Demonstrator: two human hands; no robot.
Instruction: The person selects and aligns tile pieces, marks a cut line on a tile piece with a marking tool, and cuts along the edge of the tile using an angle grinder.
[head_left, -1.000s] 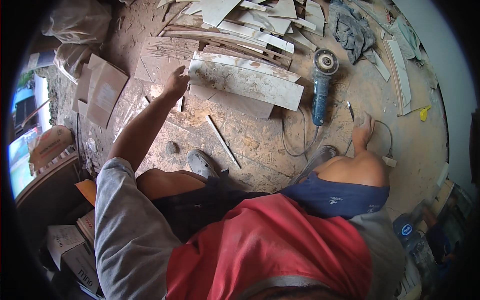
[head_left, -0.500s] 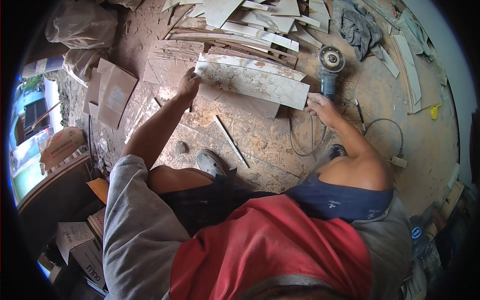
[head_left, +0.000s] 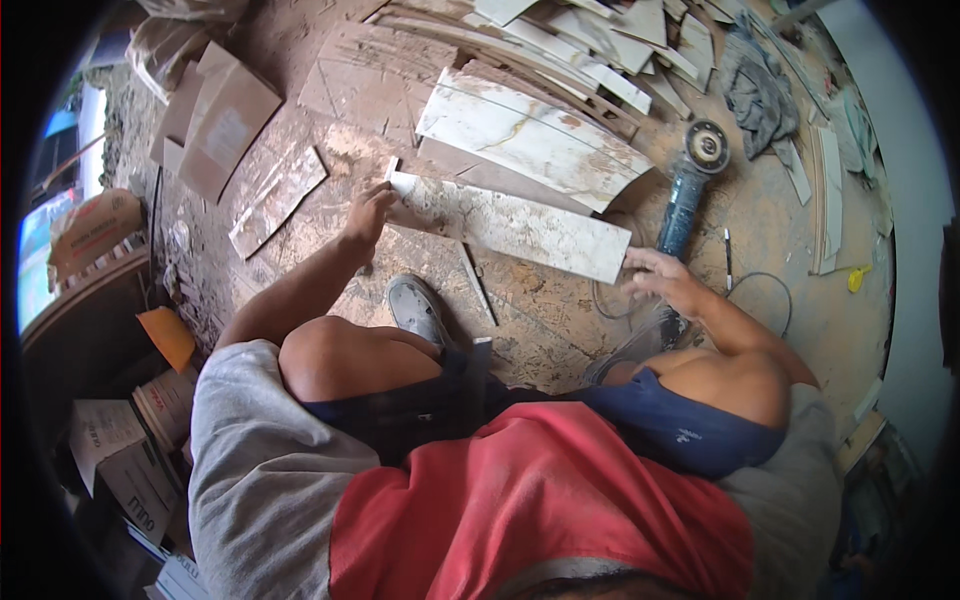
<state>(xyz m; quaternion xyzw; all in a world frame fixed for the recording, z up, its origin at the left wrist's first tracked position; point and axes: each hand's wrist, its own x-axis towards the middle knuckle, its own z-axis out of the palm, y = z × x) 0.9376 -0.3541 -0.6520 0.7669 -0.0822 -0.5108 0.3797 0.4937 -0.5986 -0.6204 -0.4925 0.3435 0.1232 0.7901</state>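
A long, narrow strip of tile (head_left: 510, 228), pale with dirty brown patches, is held crosswise in front of my knees. My left hand (head_left: 370, 212) is closed round its left end. At the right end, the fingers and thumb of my right hand (head_left: 662, 280) grip the edge. Just beyond the strip lies a wider white tile piece (head_left: 535, 135) with brown veins and a dark line along its far side. An angle grinder (head_left: 680, 205) rests on the floor beyond my right hand, its disc facing up.
Broken tile offcuts (head_left: 610, 50) are heaped at the far side, beside a grey cloth (head_left: 755, 85). Cardboard (head_left: 225, 120) lies far left, near a loose tile piece (head_left: 280, 200). A thin stick (head_left: 478, 285) is by my shoe (head_left: 418, 310). A marker (head_left: 728, 258) lies at right.
Both hands have brought the tile strip nearer my body, away from the wider white piece, which now shows more fully. The whole view has shifted somewhat.
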